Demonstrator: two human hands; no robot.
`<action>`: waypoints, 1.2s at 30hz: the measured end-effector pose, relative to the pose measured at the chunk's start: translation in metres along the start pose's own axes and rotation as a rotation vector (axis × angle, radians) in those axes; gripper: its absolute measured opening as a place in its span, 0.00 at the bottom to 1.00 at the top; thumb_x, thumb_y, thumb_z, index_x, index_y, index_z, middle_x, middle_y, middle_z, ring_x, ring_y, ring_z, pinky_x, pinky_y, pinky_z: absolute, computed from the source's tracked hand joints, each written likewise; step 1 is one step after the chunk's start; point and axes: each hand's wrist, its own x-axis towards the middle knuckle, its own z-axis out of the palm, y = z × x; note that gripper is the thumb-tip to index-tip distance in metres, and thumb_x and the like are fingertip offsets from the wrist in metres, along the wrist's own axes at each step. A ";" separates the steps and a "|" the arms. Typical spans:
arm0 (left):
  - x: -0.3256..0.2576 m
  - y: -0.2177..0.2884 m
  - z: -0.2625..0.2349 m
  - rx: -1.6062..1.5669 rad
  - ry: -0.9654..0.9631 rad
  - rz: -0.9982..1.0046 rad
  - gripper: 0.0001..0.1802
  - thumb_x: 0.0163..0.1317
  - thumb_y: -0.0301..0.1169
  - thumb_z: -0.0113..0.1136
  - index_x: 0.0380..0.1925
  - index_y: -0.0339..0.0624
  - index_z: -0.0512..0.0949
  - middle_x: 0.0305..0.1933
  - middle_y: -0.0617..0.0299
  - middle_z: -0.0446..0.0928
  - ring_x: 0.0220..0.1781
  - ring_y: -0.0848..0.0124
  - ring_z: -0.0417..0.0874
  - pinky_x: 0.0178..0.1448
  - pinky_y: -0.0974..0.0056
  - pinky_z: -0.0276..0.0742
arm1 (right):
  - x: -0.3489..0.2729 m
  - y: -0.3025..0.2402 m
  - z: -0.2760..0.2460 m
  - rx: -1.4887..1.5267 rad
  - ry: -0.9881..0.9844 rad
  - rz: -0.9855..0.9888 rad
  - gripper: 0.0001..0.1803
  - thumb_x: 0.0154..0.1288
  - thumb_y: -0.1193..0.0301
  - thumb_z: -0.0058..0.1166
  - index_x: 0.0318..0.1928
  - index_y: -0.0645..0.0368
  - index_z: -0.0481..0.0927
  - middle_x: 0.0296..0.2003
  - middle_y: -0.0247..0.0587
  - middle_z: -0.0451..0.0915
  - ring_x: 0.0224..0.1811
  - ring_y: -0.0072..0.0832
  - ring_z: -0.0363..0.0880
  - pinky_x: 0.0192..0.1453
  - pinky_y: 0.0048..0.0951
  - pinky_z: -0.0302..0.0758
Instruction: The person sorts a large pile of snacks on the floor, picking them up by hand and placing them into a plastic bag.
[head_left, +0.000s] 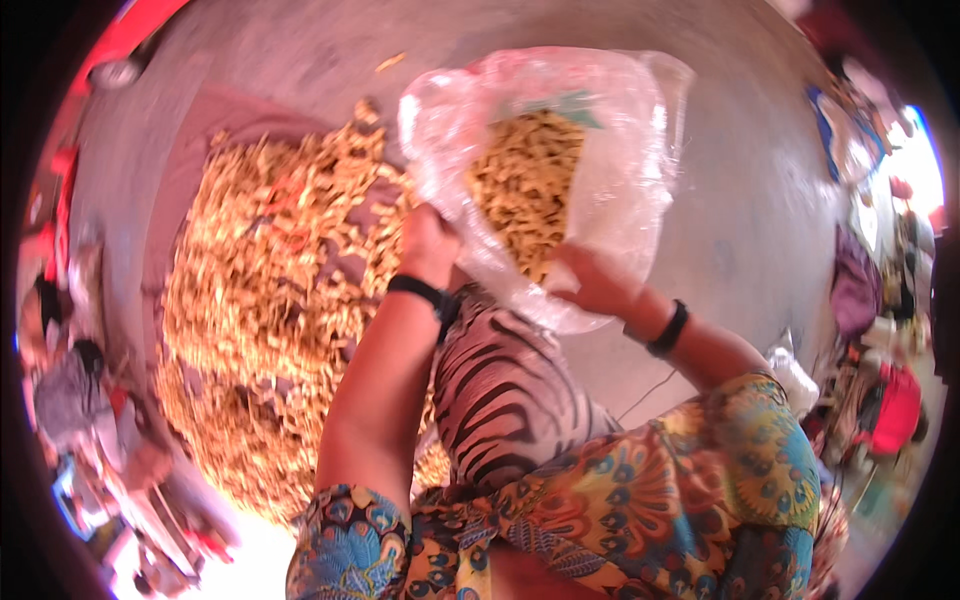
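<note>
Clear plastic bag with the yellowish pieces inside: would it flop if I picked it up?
The clear plastic bag would probably flop, since its sides look thin and wrinkled. The yellowish pieces would likely slide about, being loosely heaped, and some might spill because its mouth looks open.

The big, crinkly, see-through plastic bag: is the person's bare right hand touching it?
Touching. The head view shows the bare right hand at the near edge of the clear plastic bag, its fingers bent over the film, without a gap.
</note>
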 end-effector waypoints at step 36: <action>-0.196 0.162 -0.281 1.903 0.666 -0.185 0.29 0.58 0.59 0.43 0.58 0.64 0.67 0.68 0.61 0.54 0.69 0.45 0.46 0.66 0.37 0.52 | 0.243 -0.178 0.234 -0.316 -0.761 0.036 0.35 0.60 0.70 0.54 0.66 0.51 0.55 0.66 0.45 0.52 0.68 0.44 0.52 0.67 0.41 0.60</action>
